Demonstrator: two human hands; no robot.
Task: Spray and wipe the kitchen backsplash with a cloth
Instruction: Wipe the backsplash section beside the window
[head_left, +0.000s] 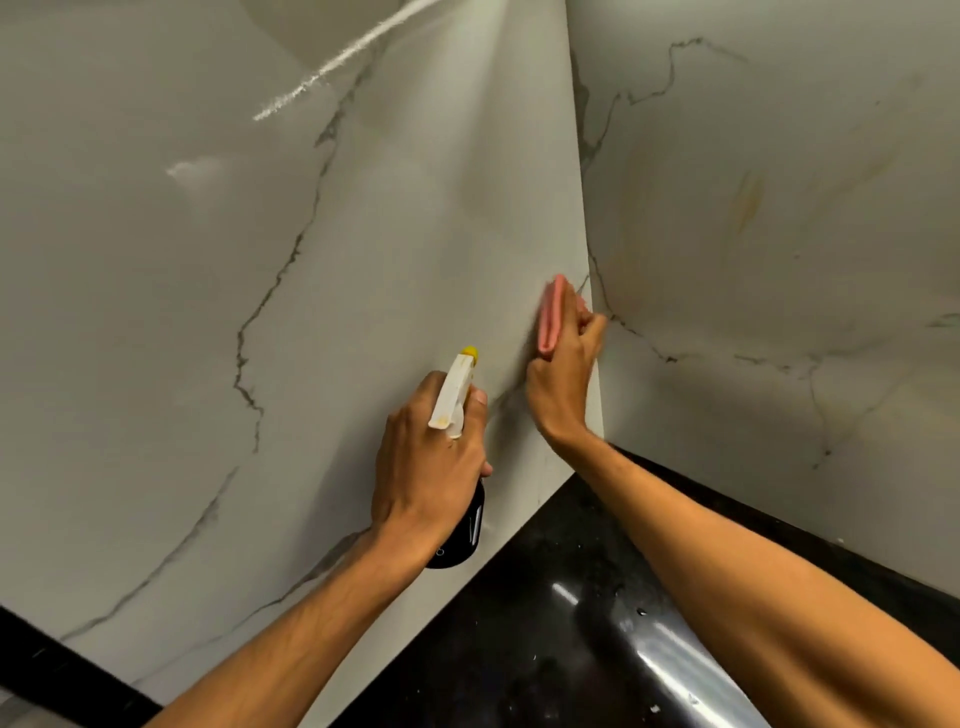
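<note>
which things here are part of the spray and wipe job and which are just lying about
In the job:
- bottle, gripped by the left hand
- cloth, held against the wall by the right hand
- backsplash

Just there:
- counter, black and glossy, below the backsplash

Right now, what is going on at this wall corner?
A person is cleaning the marble backsplash. The left hand grips a spray bottle, its nozzle toward the wall. The right hand holds a folded pink cloth against the left panel, close to the corner, above the black countertop.
</note>
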